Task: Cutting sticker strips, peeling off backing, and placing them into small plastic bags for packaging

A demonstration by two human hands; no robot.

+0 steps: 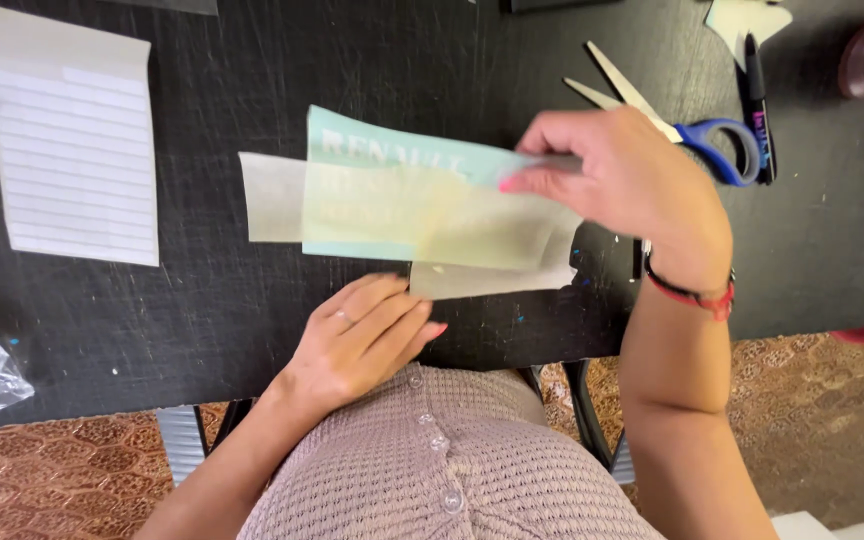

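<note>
This is looking like a home craft corner, or perhaps a small hobby workshop; the narrow view is making it hard to say which. A scuffed black table [202,300], speckled with tiny dots of paint, is filling most of the scene. Blue-handled scissors [697,130] and a dark marker pen [758,110] are lying at the far right, a lined paper sheet [72,140] at the far left. A patterned reddish-brown floor [52,480] is showing near the table's edge.
</note>
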